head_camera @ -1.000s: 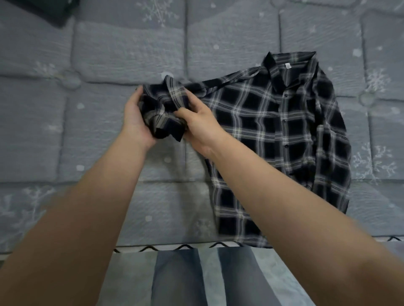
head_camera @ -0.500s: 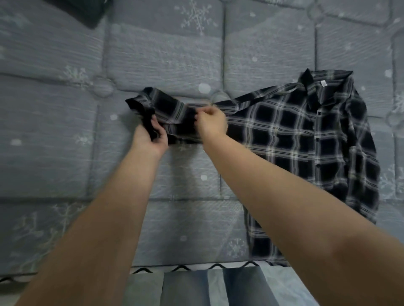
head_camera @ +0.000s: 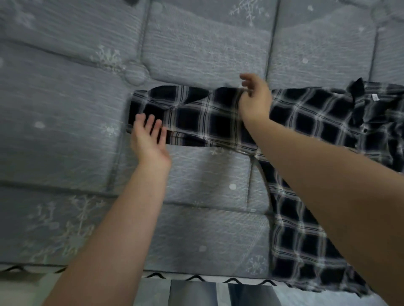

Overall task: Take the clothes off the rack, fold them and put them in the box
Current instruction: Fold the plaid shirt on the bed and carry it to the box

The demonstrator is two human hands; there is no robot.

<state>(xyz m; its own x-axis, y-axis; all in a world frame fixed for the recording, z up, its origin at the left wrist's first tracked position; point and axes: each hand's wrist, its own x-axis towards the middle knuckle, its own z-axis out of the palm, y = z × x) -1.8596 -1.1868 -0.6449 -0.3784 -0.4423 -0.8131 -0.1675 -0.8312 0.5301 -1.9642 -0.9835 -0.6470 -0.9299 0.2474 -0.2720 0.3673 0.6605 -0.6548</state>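
A black-and-white plaid shirt (head_camera: 310, 124) lies flat on a grey quilted mattress (head_camera: 196, 43), with its collar (head_camera: 358, 98) at the far right. One sleeve (head_camera: 196, 118) is stretched out straight to the left. My left hand (head_camera: 148, 142) is open with its fingers apart, and the fingertips rest on the cuff end of that sleeve. My right hand (head_camera: 255, 102) pinches the sleeve's upper edge near its middle between thumb and forefinger, with the other fingers lifted. My right forearm hides part of the shirt's body. No rack or box is in view.
The mattress front edge with a zigzag trim (head_camera: 196, 278) runs along the bottom, and my legs show below it. A dark object (head_camera: 131, 1) peeks in at the top edge. Bare mattress lies left of and beyond the sleeve.
The bunched sleeve has been pulled out straight and laid flat to the left. My left hand has let go of the cuff and opened. The view has shifted left.
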